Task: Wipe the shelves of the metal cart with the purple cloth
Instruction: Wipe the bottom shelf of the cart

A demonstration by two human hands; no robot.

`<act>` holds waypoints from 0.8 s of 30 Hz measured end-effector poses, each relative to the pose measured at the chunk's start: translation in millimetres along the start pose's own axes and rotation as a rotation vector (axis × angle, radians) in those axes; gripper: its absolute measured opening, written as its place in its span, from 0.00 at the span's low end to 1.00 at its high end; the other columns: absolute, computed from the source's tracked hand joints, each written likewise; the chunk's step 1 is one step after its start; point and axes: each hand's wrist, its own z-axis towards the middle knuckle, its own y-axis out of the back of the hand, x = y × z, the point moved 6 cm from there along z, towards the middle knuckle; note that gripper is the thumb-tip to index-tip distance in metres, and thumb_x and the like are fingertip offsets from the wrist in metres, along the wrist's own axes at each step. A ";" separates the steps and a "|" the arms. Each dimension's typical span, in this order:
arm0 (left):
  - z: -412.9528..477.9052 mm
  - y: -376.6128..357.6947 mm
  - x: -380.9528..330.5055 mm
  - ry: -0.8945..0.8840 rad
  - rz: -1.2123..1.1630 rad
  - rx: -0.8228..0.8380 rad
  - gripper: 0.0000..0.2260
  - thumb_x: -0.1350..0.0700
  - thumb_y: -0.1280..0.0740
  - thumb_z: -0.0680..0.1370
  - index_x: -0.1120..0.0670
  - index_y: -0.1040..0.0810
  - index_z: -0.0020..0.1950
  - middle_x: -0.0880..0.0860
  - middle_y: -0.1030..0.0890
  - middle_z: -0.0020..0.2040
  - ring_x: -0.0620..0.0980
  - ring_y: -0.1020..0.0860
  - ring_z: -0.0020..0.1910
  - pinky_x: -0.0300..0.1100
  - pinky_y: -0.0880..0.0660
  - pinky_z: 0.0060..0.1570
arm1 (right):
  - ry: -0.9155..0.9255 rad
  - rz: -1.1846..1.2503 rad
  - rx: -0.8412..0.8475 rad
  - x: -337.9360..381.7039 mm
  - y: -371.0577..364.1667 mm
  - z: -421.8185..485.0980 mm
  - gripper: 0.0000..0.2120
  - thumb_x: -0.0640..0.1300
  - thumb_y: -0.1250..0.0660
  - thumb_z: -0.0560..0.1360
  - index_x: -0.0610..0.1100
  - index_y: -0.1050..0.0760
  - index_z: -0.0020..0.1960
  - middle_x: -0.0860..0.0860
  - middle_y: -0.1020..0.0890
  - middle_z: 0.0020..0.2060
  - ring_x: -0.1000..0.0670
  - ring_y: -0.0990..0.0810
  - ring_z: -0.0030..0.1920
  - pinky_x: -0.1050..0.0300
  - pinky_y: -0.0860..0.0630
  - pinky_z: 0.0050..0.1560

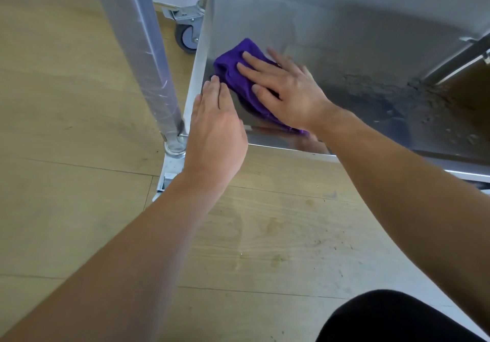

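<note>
The purple cloth (pixel 233 76) lies bunched on the bottom shelf (pixel 344 50) of the metal cart, near its front left corner. My right hand (pixel 286 87) presses flat on the cloth with straight, spread fingers. My left hand (pixel 214 129) rests with straight fingers on the shelf's left rim, its fingertips touching the cloth's near edge. The shelf's right part carries a grey smear of dust (pixel 413 98).
A cart post wrapped in clear film (pixel 148 58) rises just left of my left hand. A caster wheel (pixel 187 35) sits at the far left corner. A second post (pixel 461 58) stands at the right. Wooden floor (pixel 79 182) surrounds the cart; my dark knee (pixel 392 320) is at the bottom right.
</note>
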 end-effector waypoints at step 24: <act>-2.1 -1.5 -7.4 0.001 0.131 0.024 0.26 0.68 0.41 0.75 0.68 0.40 0.73 0.64 0.38 0.74 0.59 0.41 0.75 0.49 0.45 0.75 | -0.489 -0.042 -0.171 -10.3 -3.6 -1.4 0.24 0.58 0.49 0.82 0.56 0.40 0.76 0.59 0.41 0.77 0.42 0.36 0.71 0.45 0.36 0.67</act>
